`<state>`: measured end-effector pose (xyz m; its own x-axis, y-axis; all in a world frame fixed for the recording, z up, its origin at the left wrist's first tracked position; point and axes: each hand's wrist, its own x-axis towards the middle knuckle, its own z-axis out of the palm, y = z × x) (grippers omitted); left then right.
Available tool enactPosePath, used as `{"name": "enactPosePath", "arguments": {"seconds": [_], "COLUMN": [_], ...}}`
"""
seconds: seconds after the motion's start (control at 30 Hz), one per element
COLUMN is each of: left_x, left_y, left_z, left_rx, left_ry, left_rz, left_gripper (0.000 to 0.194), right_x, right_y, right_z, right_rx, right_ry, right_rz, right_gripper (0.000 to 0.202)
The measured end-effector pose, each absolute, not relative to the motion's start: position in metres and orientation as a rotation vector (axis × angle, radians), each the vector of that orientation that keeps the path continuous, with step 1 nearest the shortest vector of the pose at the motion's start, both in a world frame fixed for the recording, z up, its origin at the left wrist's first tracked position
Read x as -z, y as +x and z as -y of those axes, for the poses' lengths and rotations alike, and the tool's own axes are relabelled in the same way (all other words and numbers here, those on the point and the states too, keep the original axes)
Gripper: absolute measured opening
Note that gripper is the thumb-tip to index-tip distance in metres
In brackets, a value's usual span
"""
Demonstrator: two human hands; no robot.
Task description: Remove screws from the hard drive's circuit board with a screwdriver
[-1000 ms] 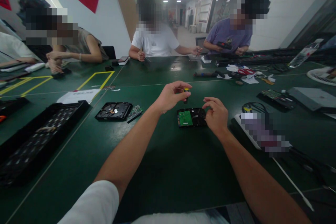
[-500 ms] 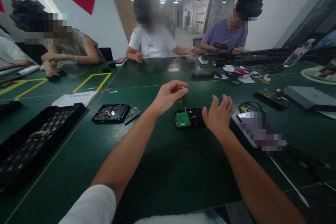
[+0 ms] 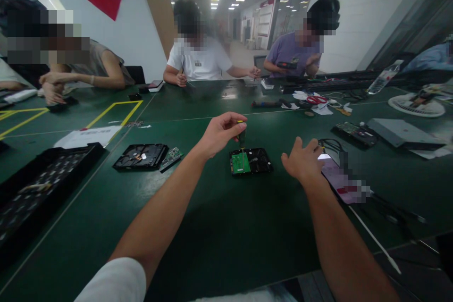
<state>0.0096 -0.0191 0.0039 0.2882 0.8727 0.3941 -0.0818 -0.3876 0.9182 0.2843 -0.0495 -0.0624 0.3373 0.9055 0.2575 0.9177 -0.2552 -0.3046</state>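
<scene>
My left hand (image 3: 223,133) is closed around the handle of a screwdriver (image 3: 242,139), which stands nearly upright. The shaft reaches down to the green circuit board on a black hard drive (image 3: 261,160) lying flat in front of me; whether the tip sits in a screw is too small to tell. To the right of the drive, my right hand (image 3: 302,158) hovers with its fingers apart and nothing in it. Close beside that hand lies a phone (image 3: 338,177) with a lit screen.
Left of my arm are another hard drive (image 3: 139,156), a loose circuit board (image 3: 172,156) and a long black tray (image 3: 49,188). At right lie a further drive (image 3: 356,134), a grey metal box (image 3: 405,133) and cables. Co-workers sit across the green table (image 3: 212,245).
My right hand has drawn away from the hard drive toward the phone, baring the drive's right end. The left hand stays on the screwdriver. The whole view has shifted slightly.
</scene>
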Motion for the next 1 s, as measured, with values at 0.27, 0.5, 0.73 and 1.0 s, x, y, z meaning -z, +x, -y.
{"name": "enactPosePath", "arguments": {"seconds": [0.27, 0.5, 0.73, 1.0], "left_x": [-0.002, 0.000, 0.006, 0.098], "left_y": [0.012, 0.022, 0.016, -0.053], "left_z": [0.018, 0.026, 0.024, 0.034], "left_rx": [-1.238, -1.195, -1.159, -0.949], "left_ry": [1.637, 1.637, 1.835, 2.206], "left_rz": [-0.700, -0.619, -0.717, -1.830], "left_gripper": [0.030, 0.028, 0.033, 0.025], "right_x": [0.046, 0.048, 0.050, 0.052], "right_y": [0.254, 0.214, 0.217, 0.220], "right_z": [0.057, 0.074, 0.074, 0.070], "right_rx": [0.309, -0.260, -0.038, -0.108], "right_ry": [-1.656, -1.003, -1.081, -1.171], "right_rz": [1.775, 1.959, 1.839, 1.931], "right_gripper": [0.046, 0.047, 0.036, 0.031]}}
